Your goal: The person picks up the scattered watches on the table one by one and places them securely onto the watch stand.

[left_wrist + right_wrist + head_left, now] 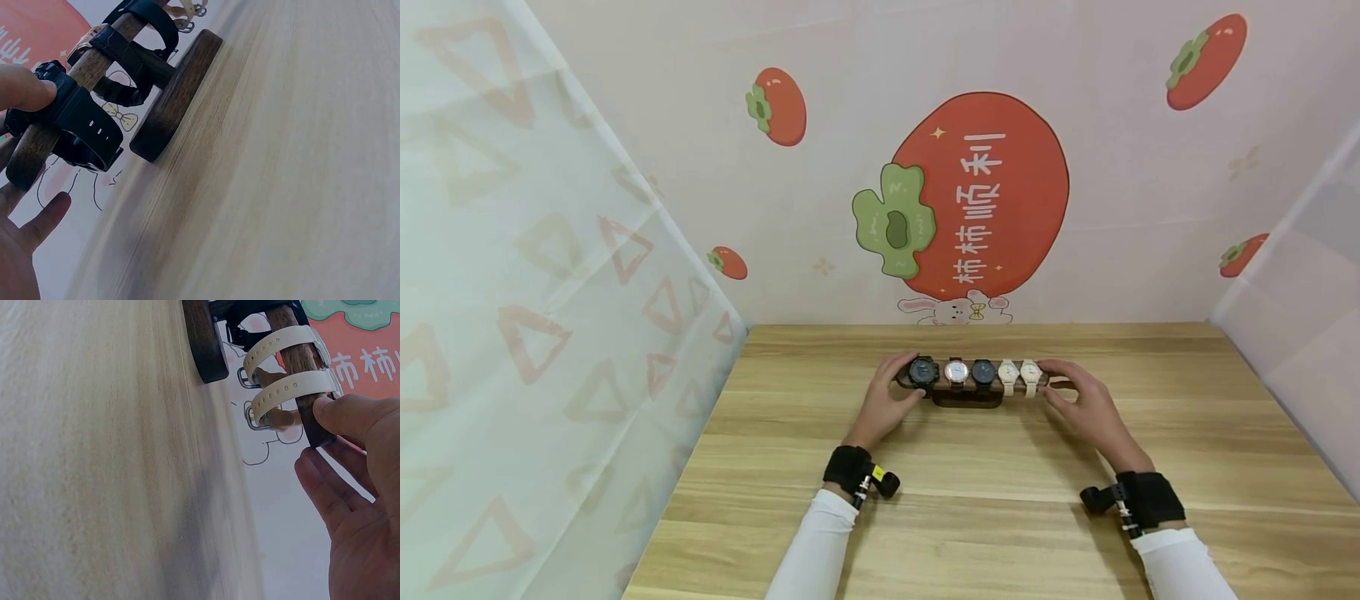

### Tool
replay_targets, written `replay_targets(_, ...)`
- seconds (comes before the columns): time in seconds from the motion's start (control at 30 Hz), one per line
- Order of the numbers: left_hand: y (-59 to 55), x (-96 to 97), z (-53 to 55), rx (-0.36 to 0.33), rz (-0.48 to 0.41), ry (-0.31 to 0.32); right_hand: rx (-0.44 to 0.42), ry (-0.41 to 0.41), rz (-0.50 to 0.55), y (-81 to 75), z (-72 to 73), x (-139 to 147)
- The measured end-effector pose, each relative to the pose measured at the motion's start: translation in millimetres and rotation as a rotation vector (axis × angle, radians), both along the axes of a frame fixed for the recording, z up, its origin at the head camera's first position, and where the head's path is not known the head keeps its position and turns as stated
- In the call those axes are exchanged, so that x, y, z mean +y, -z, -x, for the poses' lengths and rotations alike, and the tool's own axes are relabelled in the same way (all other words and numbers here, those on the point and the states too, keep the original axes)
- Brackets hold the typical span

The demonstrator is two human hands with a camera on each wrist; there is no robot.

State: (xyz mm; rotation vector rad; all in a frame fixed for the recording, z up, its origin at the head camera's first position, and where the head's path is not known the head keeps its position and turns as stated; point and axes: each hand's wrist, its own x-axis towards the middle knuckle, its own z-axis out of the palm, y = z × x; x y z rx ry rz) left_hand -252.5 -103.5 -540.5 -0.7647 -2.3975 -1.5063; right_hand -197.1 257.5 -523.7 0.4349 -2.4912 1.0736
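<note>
A dark wooden watch stand (pixel 967 400) is near the back of the table, its raised bar carrying several watches in a row. At the bar's left end hangs a chunky black watch (pixel 923 372), which my left hand (pixel 885 403) pinches along with the bar, thumb on the watch in the left wrist view. Beside it come a silver-faced watch (pixel 957 372) and a dark-faced watch (pixel 983 372). Two cream watches (pixel 294 384) hang at the right end. There my right hand (pixel 1086 406) pinches the bar's tip (pixel 317 434) between thumb and fingers.
The wood-grain table (pixel 970 500) runs back to a wall sheet (pixel 820 192) printed with persimmons, close behind the stand. Another patterned sheet (pixel 550 333) rises along the table's left side. Black straps with small cameras circle both wrists.
</note>
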Motion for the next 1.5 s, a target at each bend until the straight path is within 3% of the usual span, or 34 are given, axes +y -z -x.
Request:
replay_targets(0.77, -0.8, 2.5, 0.0, -0.034, 0.053, 0.014, -0.008, -0.006, -0.003, -1.3, -0.6, 1)
replay_targets(1.0, -6.2, -2.5, -1.4, -0.037, 0.121, 0.016, -0.030, -0.025, -0.033, -4.6, 0.8, 4)
replay_targets(1.27, -26.9, -23.9, -5.4, 0.047, 0.295, 0.024, -0.002, -0.020, -0.172, -16.3, -0.6, 14)
replay_targets(1.5, -44.7, -58.6, -9.6, 0.210, 0.419, 0.000, 0.075, -0.025, -0.288, -29.0, -6.1, 40)
